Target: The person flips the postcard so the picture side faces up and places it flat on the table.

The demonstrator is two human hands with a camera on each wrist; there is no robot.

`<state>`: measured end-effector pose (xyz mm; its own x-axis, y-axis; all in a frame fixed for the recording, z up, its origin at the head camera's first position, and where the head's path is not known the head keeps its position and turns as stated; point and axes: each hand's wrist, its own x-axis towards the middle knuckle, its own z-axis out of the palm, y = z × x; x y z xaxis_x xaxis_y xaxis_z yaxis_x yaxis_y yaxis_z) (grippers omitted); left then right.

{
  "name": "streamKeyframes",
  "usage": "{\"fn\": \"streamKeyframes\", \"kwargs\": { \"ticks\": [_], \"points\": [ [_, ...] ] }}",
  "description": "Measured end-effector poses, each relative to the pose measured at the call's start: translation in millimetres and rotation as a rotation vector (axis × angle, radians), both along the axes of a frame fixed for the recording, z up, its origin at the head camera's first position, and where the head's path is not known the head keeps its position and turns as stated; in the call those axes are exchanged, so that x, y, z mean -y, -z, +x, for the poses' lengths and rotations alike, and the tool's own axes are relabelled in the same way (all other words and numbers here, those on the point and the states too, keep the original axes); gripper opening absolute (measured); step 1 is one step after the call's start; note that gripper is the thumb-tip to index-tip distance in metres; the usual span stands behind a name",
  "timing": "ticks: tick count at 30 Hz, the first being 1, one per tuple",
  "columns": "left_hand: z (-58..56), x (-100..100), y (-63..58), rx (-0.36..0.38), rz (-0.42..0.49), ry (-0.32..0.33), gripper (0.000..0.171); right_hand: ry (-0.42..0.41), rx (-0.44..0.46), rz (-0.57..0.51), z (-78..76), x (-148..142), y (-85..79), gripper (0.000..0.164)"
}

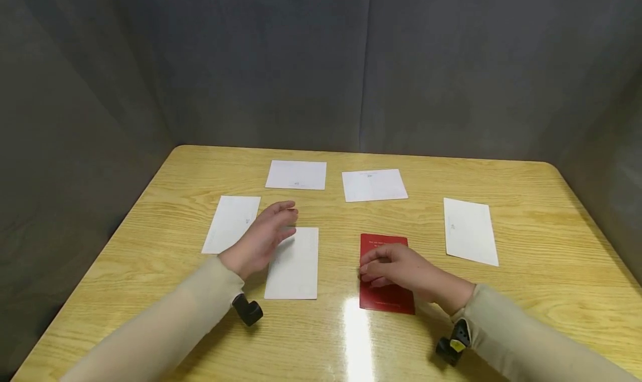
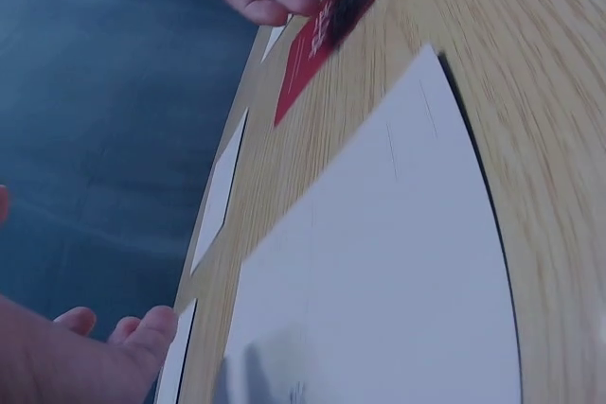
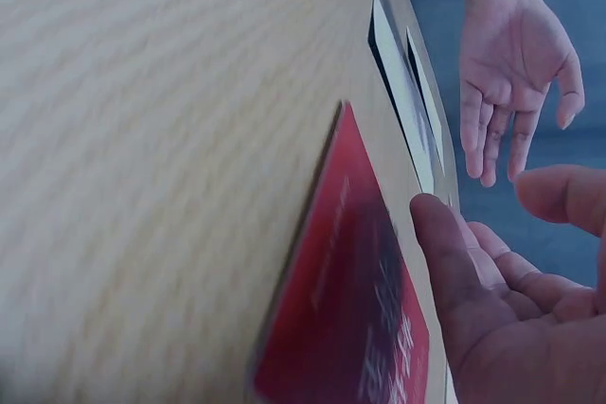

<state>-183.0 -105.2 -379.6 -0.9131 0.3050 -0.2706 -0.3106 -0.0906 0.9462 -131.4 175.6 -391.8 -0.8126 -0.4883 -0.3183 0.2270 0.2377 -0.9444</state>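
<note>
A red card (image 1: 387, 302) with pale lettering lies on the wooden table in front of me, right of the middle. Just over it hovers my right hand (image 1: 406, 267), its fingers loosely bent; the right wrist view shows a gap between them and the card (image 3: 350, 281). My left hand (image 1: 263, 240) is held above a white card (image 1: 298, 270), fingers relaxed and holding nothing. It hides that card's upper left part in the head view. In the left wrist view the same white card (image 2: 379, 234) lies flat below the hand.
Several more white cards lie face-up on the table (image 1: 175, 203): one at left (image 1: 228, 220), two along the back (image 1: 296, 174) and one at right (image 1: 471, 231). Grey fabric walls (image 1: 261, 64) stand behind and beside the table.
</note>
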Motion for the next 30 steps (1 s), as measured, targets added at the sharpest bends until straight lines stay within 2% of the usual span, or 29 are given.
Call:
{"fn": "streamKeyframes", "kwargs": {
  "ticks": [4,10,17,20,30],
  "points": [
    [-1.6,11,0.7,-0.001,-0.044,-0.022,0.064,-0.006,0.034,-0.030,1.6,12,4.8,0.033],
    [-6.2,18,3.8,-0.005,-0.112,-0.067,0.066,0.016,0.159,-0.095,8.2,32,9.2,0.036],
    [-6.2,26,7.0,0.005,-0.134,-0.085,0.068,0.030,0.254,-0.122,13.2,45,9.7,0.036],
    [-7.2,29,7.6,0.000,-0.150,-0.083,0.069,0.026,0.266,-0.137,13.1,47,9.9,0.037],
    [-7.5,32,14.6,0.052,-0.148,-0.080,0.066,0.059,0.273,-0.143,13.1,57,10.7,0.034]
  ]
}}
